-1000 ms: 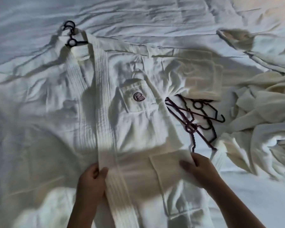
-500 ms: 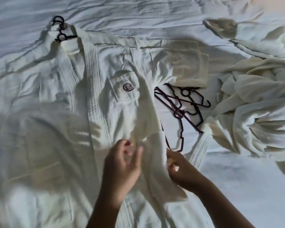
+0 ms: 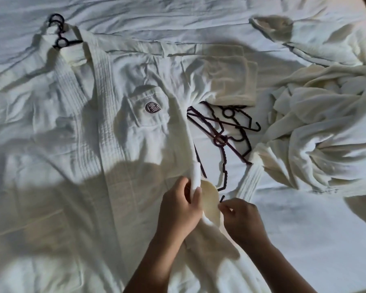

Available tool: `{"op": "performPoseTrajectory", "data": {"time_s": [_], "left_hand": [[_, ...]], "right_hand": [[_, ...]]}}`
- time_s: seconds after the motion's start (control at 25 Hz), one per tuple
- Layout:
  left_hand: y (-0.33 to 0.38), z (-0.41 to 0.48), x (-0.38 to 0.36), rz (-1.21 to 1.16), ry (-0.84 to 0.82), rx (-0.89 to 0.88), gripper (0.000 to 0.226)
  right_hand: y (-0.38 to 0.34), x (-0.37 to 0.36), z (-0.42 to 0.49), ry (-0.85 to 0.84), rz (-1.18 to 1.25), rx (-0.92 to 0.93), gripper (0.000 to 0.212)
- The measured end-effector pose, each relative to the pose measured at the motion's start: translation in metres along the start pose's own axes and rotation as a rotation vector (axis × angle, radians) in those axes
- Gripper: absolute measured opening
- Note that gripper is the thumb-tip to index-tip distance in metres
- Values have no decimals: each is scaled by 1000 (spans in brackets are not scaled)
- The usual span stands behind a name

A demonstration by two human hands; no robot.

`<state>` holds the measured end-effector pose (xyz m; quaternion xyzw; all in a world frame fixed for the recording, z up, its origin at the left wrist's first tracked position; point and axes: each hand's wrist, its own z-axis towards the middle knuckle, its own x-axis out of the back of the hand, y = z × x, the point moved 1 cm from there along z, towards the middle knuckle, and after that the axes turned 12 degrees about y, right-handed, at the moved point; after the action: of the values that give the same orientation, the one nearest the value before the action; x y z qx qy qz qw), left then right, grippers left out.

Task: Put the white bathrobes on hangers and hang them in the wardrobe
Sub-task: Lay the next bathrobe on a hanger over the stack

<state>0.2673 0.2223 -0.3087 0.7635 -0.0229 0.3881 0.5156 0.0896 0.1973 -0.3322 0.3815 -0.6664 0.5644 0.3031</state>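
Bathrobe (image 3: 118, 132): matt ribbed cloth; hangers (image 3: 224, 132): dark plastic.

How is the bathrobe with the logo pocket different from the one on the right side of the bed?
The logo bathrobe lies spread flat; the right bathrobe is a crumpled heap. The logo bathrobe has a dark hanger at its collar; the right bathrobe shows none. Both are white, on the bed.

We've got robe (image 3: 114, 144) flat on bed (image 3: 199, 15), hanger (image 3: 71, 42) in collar far-left; spare hangers (image 3: 224, 122) just R of it, 2nd robe (image 3: 325, 134) heaped further R.
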Motion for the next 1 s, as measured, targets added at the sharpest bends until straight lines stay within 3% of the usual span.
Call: {"op": "performPoseTrajectory", "data": {"time_s": [0.08,0.12,0.16,0.24,0.28,0.44,0.48,0.52,0.6,0.68,0.76,0.8,0.88,0.96,1.0], "left_hand": [[-5,-1,2,-41,22,-8,13],[-9,-1,1,-63,24,-5,12],[-13,-1,1,-87,20,7,12],[-18,-2,-3,-172,27,29,16],[-19,-4,-5,-211,51,32,19],[-23,-23,-10,-293,232,43,25],[-23,-30,-11,-333,225,43,31],[-24,-37,-13,-368,204,31,37],[-28,-52,-17,-377,189,-48,40],[-33,-66,-23,-350,194,-115,39],[-36,-76,-29,-307,197,-232,43],[-36,-78,-30,-288,196,-291,49],[-35,-76,-33,-250,181,-342,58],[-38,-75,-35,-216,173,-355,52],[-39,-77,-35,-200,170,-364,49]], "right_hand": [[-3,11,7,170,112,18,18],[-4,16,13,103,168,-70,15],[-5,16,16,-85,177,-177,11],[-10,9,12,-554,37,-256,34],[-11,2,5,-615,-35,-198,42],[-17,-5,-16,-117,-14,219,37],[-21,0,-19,-31,80,207,34],[-24,7,-20,16,217,79,34],[-30,18,-17,13,441,-236,32],[-36,37,-5,-99,461,-360,28],[-45,58,17,-235,302,-250,25],[-51,67,30,-222,207,-175,25],[-62,77,49,-26,107,-79,26],[-55,75,58,-57,493,-159,15],[-41,68,55,-230,799,-260,32]]}}
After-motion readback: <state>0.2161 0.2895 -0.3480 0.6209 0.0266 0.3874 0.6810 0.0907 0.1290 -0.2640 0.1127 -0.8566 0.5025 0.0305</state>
